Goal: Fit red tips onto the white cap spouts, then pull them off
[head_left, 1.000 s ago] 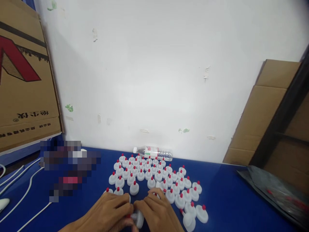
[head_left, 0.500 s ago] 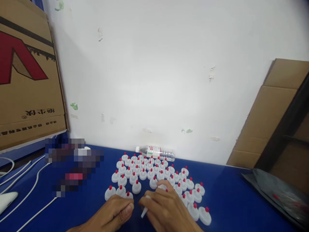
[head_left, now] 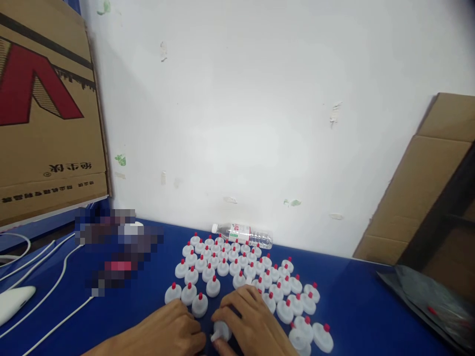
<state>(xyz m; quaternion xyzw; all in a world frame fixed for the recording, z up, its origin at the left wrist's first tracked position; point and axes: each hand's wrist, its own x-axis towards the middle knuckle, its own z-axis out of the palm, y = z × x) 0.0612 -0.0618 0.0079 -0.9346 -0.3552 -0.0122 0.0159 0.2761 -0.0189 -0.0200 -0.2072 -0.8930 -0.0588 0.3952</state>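
Observation:
Several white plastic caps with red tips [head_left: 237, 264] stand in rows on the blue table [head_left: 356, 306]. My right hand [head_left: 250, 321] is curled around one white cap [head_left: 221, 330] at the bottom middle of the view. My left hand [head_left: 166, 331] lies right beside it, fingertips touching that same cap and close to another standing cap [head_left: 199, 304]. The lower part of both hands is cut off by the frame.
A water bottle [head_left: 243, 235] lies on its side behind the caps, against the white wall. A cardboard box [head_left: 44, 113] stands at the left, white cables [head_left: 55, 282] below it. Flat cardboard [head_left: 419, 188] and a grey plastic bag [head_left: 430, 299] are at the right.
The view has shifted, so everything sits a little further right and up. My hands stayed together at the bottom; the cap between them is now held upright in my right fingers.

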